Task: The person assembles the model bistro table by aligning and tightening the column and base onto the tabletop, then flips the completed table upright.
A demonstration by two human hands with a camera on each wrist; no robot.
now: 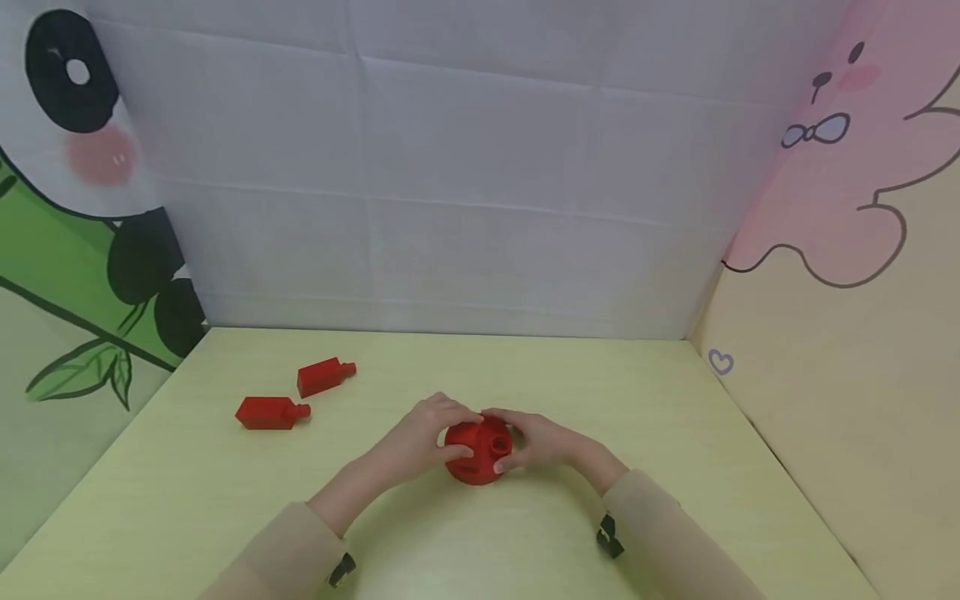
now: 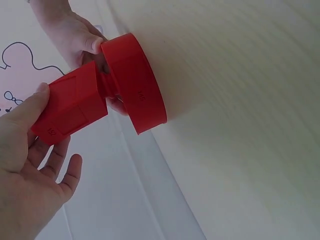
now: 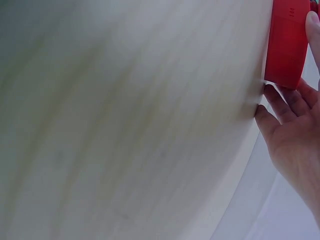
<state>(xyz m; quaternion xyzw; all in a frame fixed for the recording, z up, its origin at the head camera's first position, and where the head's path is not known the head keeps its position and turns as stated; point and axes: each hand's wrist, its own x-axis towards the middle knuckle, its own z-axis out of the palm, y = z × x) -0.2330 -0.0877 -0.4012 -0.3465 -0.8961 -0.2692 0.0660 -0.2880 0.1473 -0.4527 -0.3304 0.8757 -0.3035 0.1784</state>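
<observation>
Low over the pale table, a red round base point(image 1: 480, 476) with a ring-shaped socket on its top sits between my hands. My left hand point(image 1: 426, 433) pinches a red angular block point(image 2: 70, 102) between thumb and fingers. In the left wrist view the block's narrow neck meets the top of the base, and the block is tilted against it. My right hand point(image 1: 542, 439) grips the base from the other side, thumb at the near rim and fingers round the far side. The right wrist view shows that hand's fingertips point(image 3: 264, 117) beneath the base's side wall, close to the tabletop.
Two more red blocks with narrow necks lie on the left of the table, one farther back point(image 1: 322, 377) and one nearer point(image 1: 267, 413). A white cloth wall point(image 1: 465, 208) stands behind the table point(image 1: 600, 533). Printed cartoon panels flank both sides.
</observation>
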